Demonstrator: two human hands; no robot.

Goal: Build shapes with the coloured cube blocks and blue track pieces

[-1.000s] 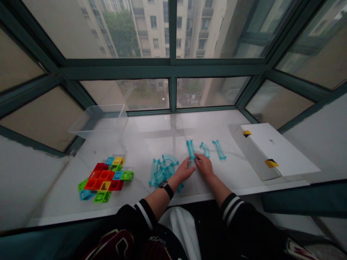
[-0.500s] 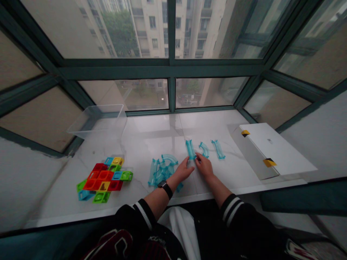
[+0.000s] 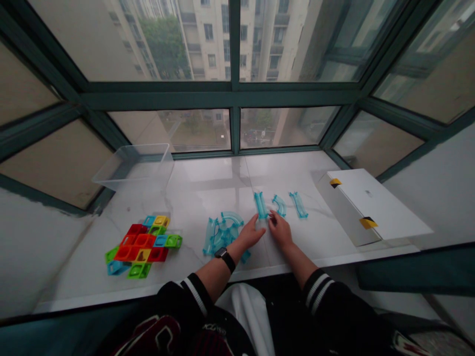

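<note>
Between the blue pile (image 3: 223, 234) and a curved track (image 3: 282, 204) lies a straight track (image 3: 261, 203).
Beside its near end, the left hand (image 3: 252, 233) has thumb and fingers apart; the right hand (image 3: 280, 230) is near, its grip I cannot tell.

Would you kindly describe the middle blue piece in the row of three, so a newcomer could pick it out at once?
On the white sill, look left of the white box to the right hand. Just beyond that hand lies the curved piece, translucent blue. It bends into an arc, whereas its neighbours, the left strip and the right strip, are straight.
</note>
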